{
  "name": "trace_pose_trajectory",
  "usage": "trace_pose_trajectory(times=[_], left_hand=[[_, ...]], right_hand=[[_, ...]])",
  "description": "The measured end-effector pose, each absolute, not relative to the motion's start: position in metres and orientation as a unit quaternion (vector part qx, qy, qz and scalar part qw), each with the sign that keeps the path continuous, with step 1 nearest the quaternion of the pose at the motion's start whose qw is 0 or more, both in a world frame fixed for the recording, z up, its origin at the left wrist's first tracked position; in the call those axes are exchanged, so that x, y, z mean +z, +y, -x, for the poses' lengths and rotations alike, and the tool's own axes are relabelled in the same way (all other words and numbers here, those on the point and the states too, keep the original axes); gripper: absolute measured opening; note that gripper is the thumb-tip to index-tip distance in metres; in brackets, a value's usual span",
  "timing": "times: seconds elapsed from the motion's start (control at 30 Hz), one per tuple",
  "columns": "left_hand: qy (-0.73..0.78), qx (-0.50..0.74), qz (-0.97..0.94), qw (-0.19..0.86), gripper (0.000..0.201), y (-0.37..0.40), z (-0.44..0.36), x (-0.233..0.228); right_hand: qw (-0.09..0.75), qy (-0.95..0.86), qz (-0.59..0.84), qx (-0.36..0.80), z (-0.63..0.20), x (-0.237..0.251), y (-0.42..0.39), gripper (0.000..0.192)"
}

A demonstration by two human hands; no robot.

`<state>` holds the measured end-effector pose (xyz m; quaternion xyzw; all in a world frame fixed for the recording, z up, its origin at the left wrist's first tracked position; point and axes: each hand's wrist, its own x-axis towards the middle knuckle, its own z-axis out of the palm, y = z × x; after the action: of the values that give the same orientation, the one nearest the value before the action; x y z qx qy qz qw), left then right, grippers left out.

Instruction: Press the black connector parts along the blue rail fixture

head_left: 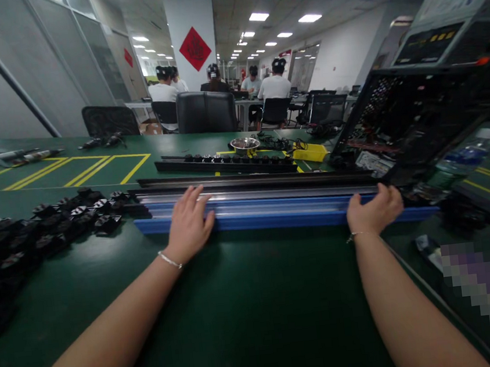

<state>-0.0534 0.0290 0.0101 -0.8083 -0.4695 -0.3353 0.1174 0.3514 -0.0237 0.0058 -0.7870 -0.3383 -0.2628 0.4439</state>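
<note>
A long stack of metal rails (pixel 273 201) with blue film lies across the green table (pixel 251 323) in front of me. My left hand (pixel 188 224) rests flat on the rails near their left end, fingers spread. My right hand (pixel 374 209) curls over the rails near the right end, fingers wrapped on the top edge. A darker rail (pixel 253 179) lies just behind the stack.
A heap of several black plastic parts (pixel 43 228) sits at the left. Farther back lie a black strip with knobs (pixel 225 163), a metal bowl (pixel 245 143) and a yellow bin (pixel 309 152). A dark open computer case (pixel 422 118) stands at the right. People sit at desks beyond.
</note>
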Motion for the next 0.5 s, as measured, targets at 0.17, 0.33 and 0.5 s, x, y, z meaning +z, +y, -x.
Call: trace_pose_trajectory(times=[0.17, 0.33, 0.5], left_hand=[[-0.500, -0.258, 0.824, 0.067, 0.035, 0.013, 0.005, 0.001], [-0.577, -0.292, 0.760, 0.058, 0.036, 0.005, -0.016, 0.001], [-0.576, -0.320, 0.750, 0.061, 0.034, 0.003, -0.021, -0.001]], right_hand=[[0.457, -0.269, 0.824, -0.201, -0.398, -0.006, -0.025, 0.074], [0.470, -0.256, 0.828, -0.166, -0.401, -0.005, -0.024, 0.067], [0.475, -0.246, 0.832, -0.149, -0.393, -0.002, -0.028, 0.058]])
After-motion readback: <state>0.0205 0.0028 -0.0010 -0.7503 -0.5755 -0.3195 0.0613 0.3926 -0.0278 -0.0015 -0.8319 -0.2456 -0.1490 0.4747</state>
